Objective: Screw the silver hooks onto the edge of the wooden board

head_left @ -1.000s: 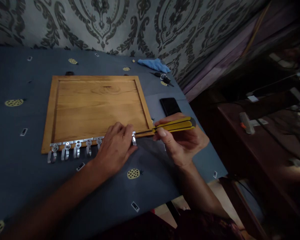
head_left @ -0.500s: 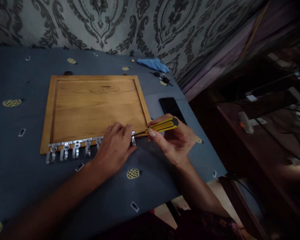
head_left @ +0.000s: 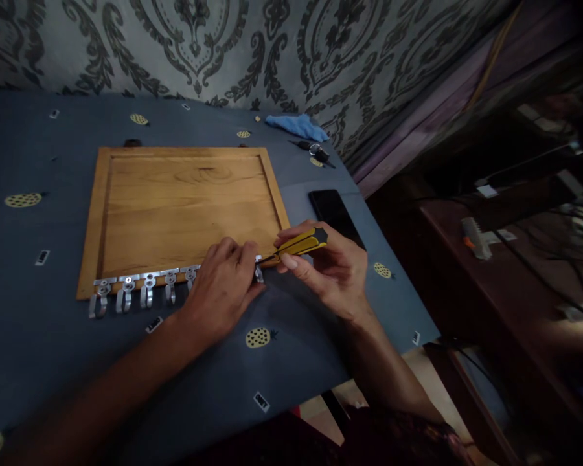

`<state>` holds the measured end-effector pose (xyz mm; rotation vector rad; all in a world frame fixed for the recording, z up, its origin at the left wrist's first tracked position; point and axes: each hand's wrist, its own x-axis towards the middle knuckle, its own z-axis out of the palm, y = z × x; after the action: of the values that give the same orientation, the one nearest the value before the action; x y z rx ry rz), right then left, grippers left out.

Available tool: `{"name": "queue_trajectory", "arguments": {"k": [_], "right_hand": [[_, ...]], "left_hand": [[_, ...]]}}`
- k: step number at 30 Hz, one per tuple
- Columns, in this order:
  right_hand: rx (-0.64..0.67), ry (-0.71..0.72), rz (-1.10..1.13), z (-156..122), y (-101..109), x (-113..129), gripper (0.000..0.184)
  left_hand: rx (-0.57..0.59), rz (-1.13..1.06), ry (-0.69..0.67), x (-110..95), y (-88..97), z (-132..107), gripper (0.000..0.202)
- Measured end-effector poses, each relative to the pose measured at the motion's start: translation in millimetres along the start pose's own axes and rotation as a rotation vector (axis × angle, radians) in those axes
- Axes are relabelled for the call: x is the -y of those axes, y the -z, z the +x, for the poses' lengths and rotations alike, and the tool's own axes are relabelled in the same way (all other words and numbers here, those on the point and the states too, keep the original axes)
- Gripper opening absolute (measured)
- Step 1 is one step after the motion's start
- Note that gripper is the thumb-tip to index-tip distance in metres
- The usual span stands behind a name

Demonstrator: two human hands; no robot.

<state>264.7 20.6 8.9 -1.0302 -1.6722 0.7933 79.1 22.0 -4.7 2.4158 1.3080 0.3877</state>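
Note:
A wooden board (head_left: 184,207) lies flat on a blue patterned cloth (head_left: 53,362). Along its near edge runs a metal hook rail (head_left: 140,288) with several hooks hanging off. My left hand (head_left: 223,288) lies curled over the rail's right end, pressing it to the board. My right hand (head_left: 330,268) grips a yellow-and-black screwdriver (head_left: 298,244). Its tip points left at the rail's end, right beside my left fingers.
A black phone (head_left: 335,210) lies right of the board. A blue rag (head_left: 296,126) and keys (head_left: 318,153) sit at the far right corner by the patterned wall. The table edge drops off at right, with dark furniture beyond.
My right hand has slid left along the screwdriver, closer to the rail's end, and the handle now shows shorter. My left hand has stayed on the rail.

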Motion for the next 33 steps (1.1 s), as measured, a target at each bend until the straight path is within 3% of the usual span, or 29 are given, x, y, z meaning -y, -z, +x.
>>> {"name": "queue_trajectory", "arguments": {"k": [2, 5, 8, 19, 23, 28, 33], "right_hand": [[0.048, -0.051, 0.041, 2, 2, 4, 0.019], [0.064, -0.029, 0.033, 3, 4, 6, 0.009], [0.019, 0.021, -0.001, 3, 3, 2, 0.006], [-0.143, 0.150, -0.158, 1, -6, -7, 0.024], [-0.116, 0.038, -0.002, 0, -9, -6, 0.022], [-0.068, -0.045, 0.134, -1, -5, 3, 0.046], [-0.041, -0.054, 0.121, -1, 1, 11, 0.028]], "left_hand": [[0.005, -0.006, 0.003, 0, 0.8, 0, 0.033], [0.021, -0.008, 0.012, -1, 1.6, 0, 0.033], [0.021, -0.007, 0.004, -1, 1.1, -1, 0.032], [-0.040, 0.017, -0.019, 2, -2.9, -1, 0.032], [-0.031, 0.011, -0.011, 2, -2.5, -1, 0.030], [-0.016, 0.003, -0.001, 1, -2.0, -1, 0.034], [-0.010, 0.010, -0.007, 0, 0.1, -1, 0.034]]}}
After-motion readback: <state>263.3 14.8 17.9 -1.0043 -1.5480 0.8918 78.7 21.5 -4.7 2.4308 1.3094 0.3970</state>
